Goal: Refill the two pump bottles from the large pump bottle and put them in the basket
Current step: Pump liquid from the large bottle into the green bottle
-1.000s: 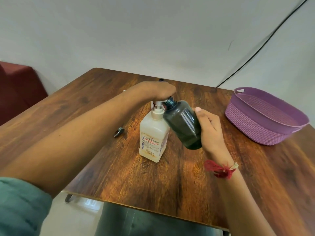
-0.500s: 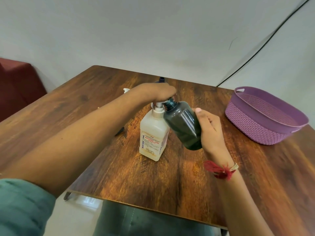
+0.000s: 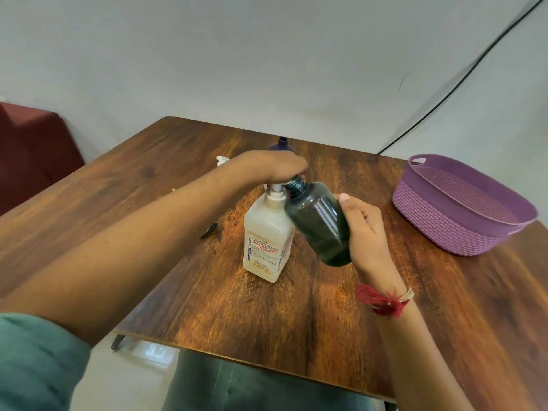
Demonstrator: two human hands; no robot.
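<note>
your left hand (image 3: 275, 166) curled over big bottle (image 3: 265, 241) pump; right hand (image 3: 366, 229) grips dark bottle (image 3: 317, 221) at spout. refilling; next needs steady aim.

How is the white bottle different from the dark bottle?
The white bottle stands upright on the table; the dark bottle is tilted in the air, held by the right hand. The white bottle has its pump on, under the left hand; the dark bottle's neck is open. The white bottle is squarish with a label; the dark bottle is round and plain. Both are plastic.
</note>
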